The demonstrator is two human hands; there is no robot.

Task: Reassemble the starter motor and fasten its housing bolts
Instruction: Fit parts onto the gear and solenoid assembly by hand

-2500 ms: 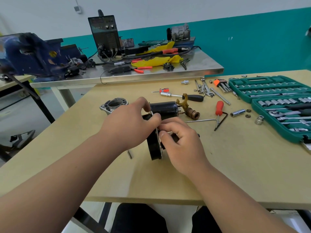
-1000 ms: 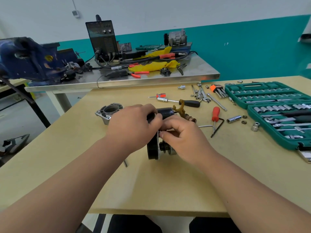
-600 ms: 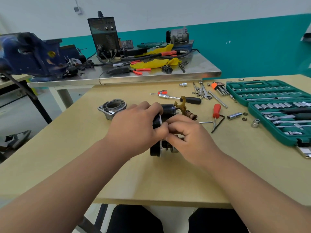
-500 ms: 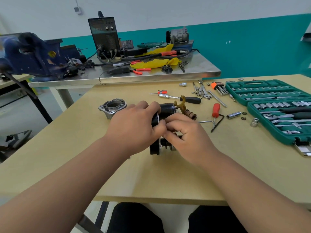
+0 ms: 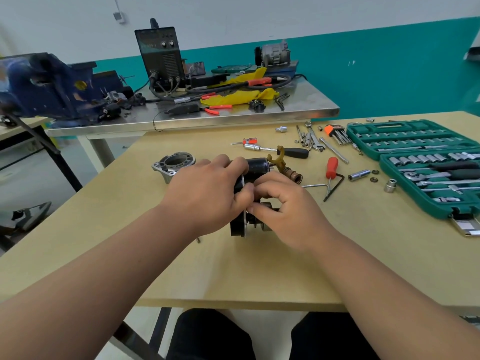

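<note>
The black starter motor body (image 5: 237,224) lies on the wooden table (image 5: 233,276), mostly covered by both hands. My left hand (image 5: 207,196) grips its left side and top. My right hand (image 5: 288,206) pinches something small at the motor's metal flange; what it pinches is hidden by the fingers. A black solenoid cylinder (image 5: 257,166) with a brown plastic fork lever (image 5: 279,161) sticks out behind the hands. The silver aluminium nose housing (image 5: 174,165) lies apart at the left.
A red-handled screwdriver (image 5: 332,168), a black hex key (image 5: 336,185), loose sockets (image 5: 359,175) and nuts lie to the right. Two open green socket-set cases (image 5: 426,162) fill the right edge. A black-handled ratchet driver (image 5: 285,151) lies behind. A steel bench (image 5: 197,118) with a welder stands beyond.
My hands have stayed on the motor, with the fingers shifting slightly at the flange. The camera view has wobbled a little.
</note>
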